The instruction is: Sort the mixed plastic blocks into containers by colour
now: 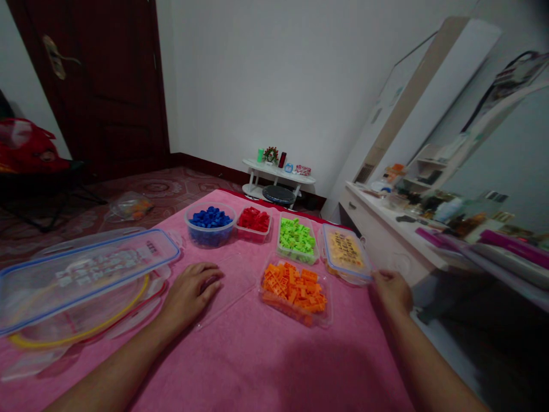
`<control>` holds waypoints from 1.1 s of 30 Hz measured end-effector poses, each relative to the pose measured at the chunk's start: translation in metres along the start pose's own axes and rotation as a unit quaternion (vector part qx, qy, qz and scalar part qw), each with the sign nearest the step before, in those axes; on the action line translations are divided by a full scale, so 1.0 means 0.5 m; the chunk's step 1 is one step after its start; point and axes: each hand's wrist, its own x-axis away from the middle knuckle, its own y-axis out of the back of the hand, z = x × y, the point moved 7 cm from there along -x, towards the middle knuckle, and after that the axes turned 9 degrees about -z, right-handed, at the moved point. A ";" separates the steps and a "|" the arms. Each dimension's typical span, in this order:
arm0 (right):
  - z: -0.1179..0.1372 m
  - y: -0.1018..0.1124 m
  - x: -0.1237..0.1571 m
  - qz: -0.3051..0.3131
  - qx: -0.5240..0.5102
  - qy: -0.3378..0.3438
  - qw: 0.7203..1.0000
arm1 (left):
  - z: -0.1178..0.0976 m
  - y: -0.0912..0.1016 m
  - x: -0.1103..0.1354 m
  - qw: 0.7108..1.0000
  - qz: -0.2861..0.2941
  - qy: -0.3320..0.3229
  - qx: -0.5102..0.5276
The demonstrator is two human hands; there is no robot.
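Note:
My left hand (189,294) rests on the pink cloth, fingers loosely bent and thumb apart, holding nothing. Just right of it lies a flat clear lid (231,286). At the table's right edge my right hand (391,290) has its fingers closed at the near corner of a clear box with a blue-rimmed lid (346,254) and yellowish contents. Open clear tubs hold orange building bricks (294,286), lime green bricks (297,236), red bricks (254,220) and blue bricks (211,218).
Stacked clear lids with blue, yellow and red seals (103,266) lie at the left. A white dressing table (386,229) stands close on the right. Beyond the table are a low white shelf (278,170) and a plastic bag (131,206) on the floor.

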 end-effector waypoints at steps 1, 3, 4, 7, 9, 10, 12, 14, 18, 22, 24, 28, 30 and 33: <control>0.026 0.007 0.006 -0.029 0.062 0.054 0.996 | 0.001 0.000 0.000 1.000 0.000 0.001 0.001; 0.092 -0.004 0.035 -0.050 0.179 0.216 0.958 | 0.003 -0.001 0.000 1.000 -0.002 0.002 0.002; 0.120 -0.022 0.058 -0.031 0.212 0.304 0.928 | 0.004 -0.001 0.000 1.000 -0.004 0.003 0.002; 0.157 -0.086 0.126 0.074 0.255 0.484 0.834 | 0.006 -0.002 0.000 1.000 -0.007 0.001 0.004; 0.148 -0.113 0.142 0.119 0.288 0.512 0.800 | 0.006 -0.003 0.001 1.000 -0.007 -0.002 0.004; 0.140 -0.120 0.140 0.130 0.301 0.506 0.798 | 0.006 -0.003 0.001 1.000 -0.006 -0.003 0.003; 0.129 -0.124 0.126 0.128 0.311 0.482 0.809 | 0.006 -0.004 0.001 1.000 -0.004 -0.005 0.000; 0.124 -0.120 0.114 0.109 0.311 0.467 0.821 | 0.006 -0.005 0.001 1.000 -0.001 -0.005 -0.001; 0.118 -0.116 0.120 0.097 0.315 0.474 0.816 | 0.007 -0.005 0.001 1.000 -0.003 -0.001 -0.005; 0.118 -0.112 0.133 0.086 0.328 0.476 0.812 | 0.008 -0.006 0.001 1.000 -0.004 -0.003 -0.003; 0.124 -0.113 0.136 0.088 0.336 0.472 0.810 | 0.009 -0.006 0.000 1.000 -0.004 -0.004 0.000; 0.139 -0.117 0.140 0.097 0.345 0.466 0.809 | 0.009 -0.006 0.001 1.000 -0.002 -0.005 0.002; 0.142 -0.117 0.143 0.093 0.345 0.469 0.808 | 0.008 -0.005 0.001 1.000 0.000 -0.005 -0.001; 0.137 -0.119 0.149 0.091 0.348 0.477 0.802 | 0.007 -0.004 0.001 1.000 0.000 -0.005 -0.003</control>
